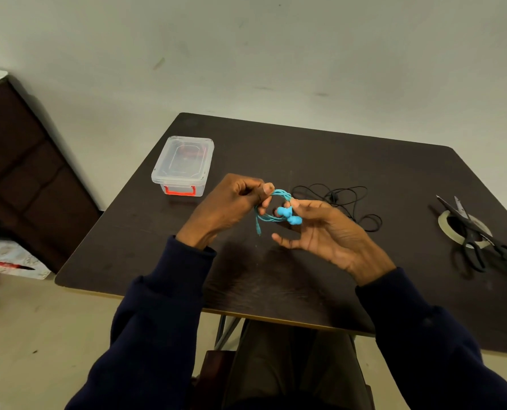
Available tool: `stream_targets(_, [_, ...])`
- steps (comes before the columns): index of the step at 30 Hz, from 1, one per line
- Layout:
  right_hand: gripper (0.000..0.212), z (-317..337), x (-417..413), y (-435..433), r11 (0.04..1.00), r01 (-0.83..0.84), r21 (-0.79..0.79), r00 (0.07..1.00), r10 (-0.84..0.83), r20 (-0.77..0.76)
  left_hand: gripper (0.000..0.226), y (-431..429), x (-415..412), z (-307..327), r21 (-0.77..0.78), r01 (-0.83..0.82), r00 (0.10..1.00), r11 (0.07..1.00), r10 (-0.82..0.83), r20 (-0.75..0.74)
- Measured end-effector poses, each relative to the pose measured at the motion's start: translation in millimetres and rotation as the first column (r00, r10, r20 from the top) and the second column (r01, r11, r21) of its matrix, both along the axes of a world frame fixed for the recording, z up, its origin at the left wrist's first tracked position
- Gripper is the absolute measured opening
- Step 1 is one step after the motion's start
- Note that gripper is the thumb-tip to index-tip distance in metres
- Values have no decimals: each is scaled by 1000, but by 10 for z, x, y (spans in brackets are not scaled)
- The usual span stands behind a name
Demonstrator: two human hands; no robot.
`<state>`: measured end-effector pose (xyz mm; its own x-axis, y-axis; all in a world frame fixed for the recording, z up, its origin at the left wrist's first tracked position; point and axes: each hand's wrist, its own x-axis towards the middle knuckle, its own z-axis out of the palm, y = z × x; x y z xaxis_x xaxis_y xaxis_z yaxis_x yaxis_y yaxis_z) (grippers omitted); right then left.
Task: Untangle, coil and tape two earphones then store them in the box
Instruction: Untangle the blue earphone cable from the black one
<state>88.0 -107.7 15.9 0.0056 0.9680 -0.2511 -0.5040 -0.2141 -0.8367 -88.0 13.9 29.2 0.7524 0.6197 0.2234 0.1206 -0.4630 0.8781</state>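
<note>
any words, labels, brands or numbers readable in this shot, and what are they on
None: no text can be read anywhere in this view.
Clear box: only raised outlines on the lid, and a red shape inside too blurred to tell if it bears print.
Tape roll and scissors: no print shows.
Blue earphones and black earphones: no marking shows; too small to tell.

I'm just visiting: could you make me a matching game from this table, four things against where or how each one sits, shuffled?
Things:
1 blue earphones
2 black earphones
3 clear box
4 scissors

States:
A lid on, at the table's left
B lying across the tape roll
C held between left hand and right hand
D loose heap on the table

Pairs: 1-C, 2-D, 3-A, 4-B
</note>
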Motion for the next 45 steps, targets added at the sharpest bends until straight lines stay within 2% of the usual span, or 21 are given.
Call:
stream_targets(2, [26,8,12,8,1000,21,4,1000,-21,-17,37,-23,13,8,0,-2,1000,1000,2,14])
stream_targets(4, [42,27,-26,23,997,62,40,993,-65,102,36,-66,41,13,-69,7,997,998,-2,71])
stream_targets(6, [39,30,-98,36,986,129,105,947,-154,280,36,-109,58,25,-160,5,989,987,18,146])
stream_targets(8, [32,-6,-141,42,962,212,172,898,-261,353,40,-126,66,33,-232,-13,978,973,61,199])
stream_targets(11, [28,-37,-169,34,929,269,255,878,-345,331,42,-128,42,46,-335,-21,966,942,107,237])
stream_targets(16, [24,-9,-184,17,896,272,353,860,-390,328,36,-123,40,42,-523,35,956,851,124,266])
stream_targets(19, [26,-18,-229,19,895,285,342,905,-369,213,36,-120,30,59,-560,53,947,827,136,290])
stream_targets(24, [34,-108,-327,13,924,291,248,953,-302,7,35,-116,11,69,-573,65,948,817,128,290])
stream_targets(28, [32,-140,-327,17,947,244,206,970,-241,-43,36,-120,6,87,-523,14,961,852,133,242])
stream_targets(34, [44,-210,-352,-34,971,145,188,981,-117,-155,36,-115,4,98,-505,-91,958,858,214,190])
stream_targets(38, [52,-254,-405,-36,982,75,171,990,-53,-127,36,-127,4,113,-474,-121,960,872,224,168])
stream_targets(42, [35,-274,-476,-32,986,102,135,995,-101,-15,36,-123,-9,107,-482,-128,957,867,235,169])
stream_targets(45, [30,-318,-500,-34,982,159,104,986,-163,35,35,-116,-22,118,-500,-134,952,856,251,174])
